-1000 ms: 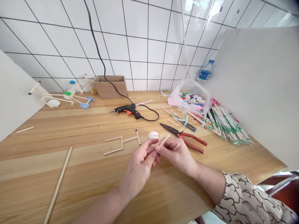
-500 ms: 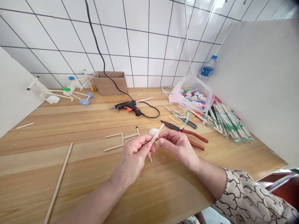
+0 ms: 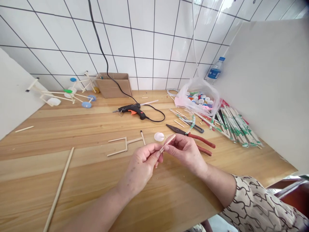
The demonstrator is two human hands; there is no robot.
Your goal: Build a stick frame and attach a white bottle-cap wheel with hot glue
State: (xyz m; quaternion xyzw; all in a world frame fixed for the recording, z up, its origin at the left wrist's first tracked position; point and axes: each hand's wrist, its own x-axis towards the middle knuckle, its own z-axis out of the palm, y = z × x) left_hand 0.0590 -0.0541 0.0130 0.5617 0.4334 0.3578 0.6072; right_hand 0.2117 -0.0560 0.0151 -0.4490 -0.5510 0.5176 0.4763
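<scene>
My left hand (image 3: 145,161) is closed, pinching a short pale wooden stick (image 3: 170,141) between thumb and fingers. My right hand (image 3: 187,151) grips the same stick nearer its upper end, thumb and forefinger pressed on it. The fingers hide its lower part, and whether a second stick lies against it I cannot tell. Just beyond the fingertips lies a whitish bottle cap (image 3: 158,136). A frame of glued sticks (image 3: 126,144), with a black-tipped crosspiece, lies behind my left hand. Pliers with red handles (image 3: 189,133) rest behind my right hand.
A black glue gun (image 3: 132,109) lies further back, its cord crossing a cardboard box (image 3: 114,86). A stick model with caps (image 3: 70,93) stands at left, a long chopstick (image 3: 59,190) in front. Right are a bag of caps (image 3: 199,100), wrapped chopsticks (image 3: 238,125) and a bottle (image 3: 215,71).
Both hands have shifted slightly to the right. My right thumb and finger now press on the stick, whose upper end has tipped rightward. The whitish cap is less covered.
</scene>
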